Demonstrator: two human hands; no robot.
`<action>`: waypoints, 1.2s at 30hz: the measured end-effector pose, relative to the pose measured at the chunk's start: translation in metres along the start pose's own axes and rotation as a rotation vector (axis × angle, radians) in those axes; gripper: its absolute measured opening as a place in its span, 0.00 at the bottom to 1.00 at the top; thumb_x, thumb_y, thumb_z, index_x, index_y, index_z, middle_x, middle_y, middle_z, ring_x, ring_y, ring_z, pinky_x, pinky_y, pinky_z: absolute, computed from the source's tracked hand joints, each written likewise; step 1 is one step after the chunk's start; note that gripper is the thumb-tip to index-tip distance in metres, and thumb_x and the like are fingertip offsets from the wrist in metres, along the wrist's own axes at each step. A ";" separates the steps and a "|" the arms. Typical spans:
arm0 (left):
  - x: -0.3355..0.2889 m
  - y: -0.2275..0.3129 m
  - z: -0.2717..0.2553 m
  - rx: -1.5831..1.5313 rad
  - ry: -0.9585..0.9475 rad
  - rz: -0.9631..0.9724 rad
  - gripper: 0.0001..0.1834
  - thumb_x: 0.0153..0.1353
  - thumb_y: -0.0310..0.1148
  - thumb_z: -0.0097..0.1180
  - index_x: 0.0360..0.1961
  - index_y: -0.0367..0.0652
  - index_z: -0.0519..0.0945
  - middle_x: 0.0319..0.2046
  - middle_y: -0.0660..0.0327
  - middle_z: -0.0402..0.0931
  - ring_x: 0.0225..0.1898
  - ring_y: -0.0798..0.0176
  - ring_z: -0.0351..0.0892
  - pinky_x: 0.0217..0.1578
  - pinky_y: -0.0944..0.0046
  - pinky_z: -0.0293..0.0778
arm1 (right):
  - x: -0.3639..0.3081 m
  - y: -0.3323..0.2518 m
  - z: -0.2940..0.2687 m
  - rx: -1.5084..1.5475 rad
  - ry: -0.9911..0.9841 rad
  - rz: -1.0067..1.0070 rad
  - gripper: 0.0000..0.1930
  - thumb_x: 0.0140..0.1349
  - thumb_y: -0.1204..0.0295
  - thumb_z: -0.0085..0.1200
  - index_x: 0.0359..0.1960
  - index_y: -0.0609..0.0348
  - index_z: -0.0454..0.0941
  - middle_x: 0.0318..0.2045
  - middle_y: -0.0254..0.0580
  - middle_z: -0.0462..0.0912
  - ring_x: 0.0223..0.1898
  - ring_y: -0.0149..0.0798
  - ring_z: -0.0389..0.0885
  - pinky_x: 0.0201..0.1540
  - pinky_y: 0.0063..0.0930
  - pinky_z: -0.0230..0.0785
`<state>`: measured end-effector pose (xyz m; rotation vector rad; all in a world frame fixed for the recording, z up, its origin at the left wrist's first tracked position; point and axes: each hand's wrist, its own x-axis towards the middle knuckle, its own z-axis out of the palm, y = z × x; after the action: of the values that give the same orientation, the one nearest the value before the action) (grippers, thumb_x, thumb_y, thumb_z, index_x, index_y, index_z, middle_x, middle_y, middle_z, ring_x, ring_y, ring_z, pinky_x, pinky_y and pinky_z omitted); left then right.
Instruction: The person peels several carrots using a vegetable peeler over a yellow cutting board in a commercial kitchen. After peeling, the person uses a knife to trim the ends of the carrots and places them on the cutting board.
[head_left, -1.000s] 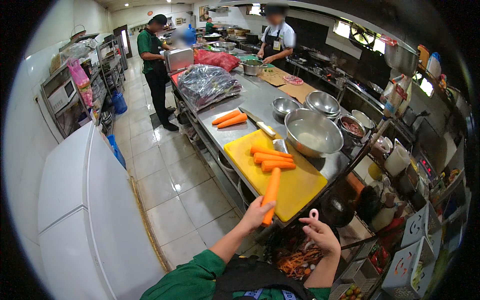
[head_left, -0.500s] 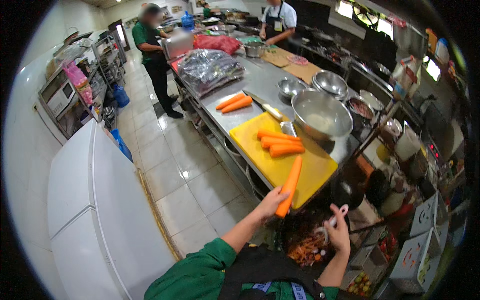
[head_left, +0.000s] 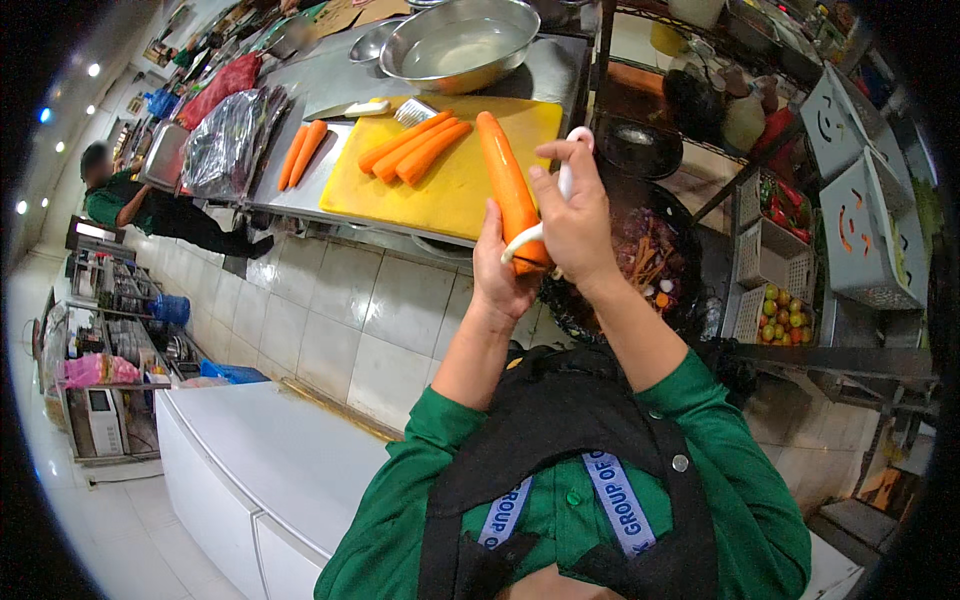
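Held carrot (head_left: 510, 187) — just above centre of the frame, tilted, its upper end toward the upper left. The left hand (head_left: 503, 268) grips its lower end; the right hand (head_left: 582, 228) is closed around a white peeler (head_left: 523, 238), whose curved head crosses the carrot near that lower end. Upper centre: yellow cutting board (head_left: 345, 185) bearing three carrots (head_left: 412, 150) — two more carrots (head_left: 301, 155) lie beyond its left edge. Top centre: metal basin (head_left: 400, 68). Right of centre: orange peelings (head_left: 652, 262).
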<state>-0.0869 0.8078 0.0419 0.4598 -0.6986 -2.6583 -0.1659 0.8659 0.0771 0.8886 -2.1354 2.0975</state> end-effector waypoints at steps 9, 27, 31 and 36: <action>-0.013 -0.018 0.013 0.307 -0.141 -0.121 0.25 0.69 0.52 0.32 0.55 0.45 0.66 0.34 0.57 0.74 0.29 0.62 0.75 0.26 0.63 0.73 | 0.062 0.037 -0.041 -0.056 0.231 -0.218 0.08 0.52 0.83 0.46 0.33 0.58 0.70 0.29 0.36 0.73 0.32 0.34 0.70 0.40 0.25 0.64; 0.024 -0.072 -0.016 0.156 -0.052 -0.317 0.27 0.68 0.54 0.28 0.53 0.46 0.67 0.40 0.58 0.75 0.39 0.60 0.78 0.36 0.57 0.76 | -0.024 0.054 -0.071 0.177 0.174 0.293 0.08 0.53 0.80 0.47 0.36 0.59 0.71 0.34 0.39 0.70 0.34 0.31 0.68 0.39 0.25 0.63; 0.020 -0.071 -0.002 0.115 0.025 -0.241 0.26 0.69 0.53 0.28 0.54 0.47 0.66 0.43 0.58 0.75 0.41 0.60 0.78 0.38 0.59 0.76 | -0.031 0.048 -0.062 0.222 0.183 0.302 0.08 0.54 0.80 0.45 0.36 0.60 0.70 0.31 0.38 0.72 0.31 0.29 0.69 0.34 0.24 0.63; 0.002 -0.059 0.015 0.274 -0.071 -0.274 0.23 0.69 0.49 0.31 0.55 0.46 0.66 0.33 0.59 0.73 0.29 0.61 0.74 0.27 0.61 0.74 | 0.026 0.063 -0.071 0.009 0.236 0.001 0.06 0.52 0.82 0.45 0.31 0.59 0.67 0.27 0.40 0.69 0.31 0.35 0.71 0.36 0.27 0.65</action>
<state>-0.1088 0.8613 0.0227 0.5712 -1.1014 -2.8544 -0.2393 0.9179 0.0372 0.6047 -2.0094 2.0943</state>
